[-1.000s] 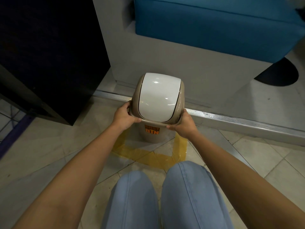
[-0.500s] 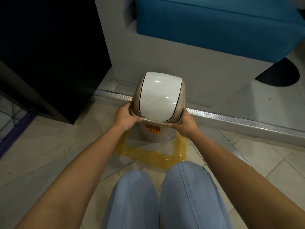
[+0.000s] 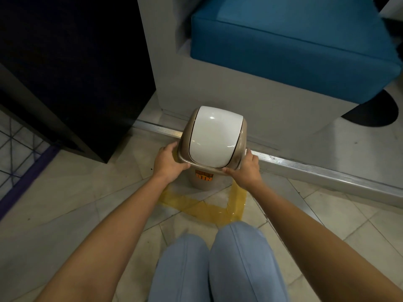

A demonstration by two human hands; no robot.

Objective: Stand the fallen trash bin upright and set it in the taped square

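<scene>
Light was dim and warm, with soft glare on the white lid (image 3: 214, 136). Edges bowed from the wide lens. The black cabinet (image 3: 72, 68) stayed nearly featureless.

We cannot see the far side of the taped square (image 3: 205, 207); the trash bin (image 3: 212, 136) covers it. Our hands (image 3: 169, 164) hide the bin's side rims. Its orange label (image 3: 204, 175) is too blurred to read.

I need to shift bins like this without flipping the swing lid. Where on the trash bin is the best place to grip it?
Grip the beige rim of the trash bin from both sides, as the left hand and right hand do. The white flap curves and probably pivots, so it seems a poor hold.
</scene>
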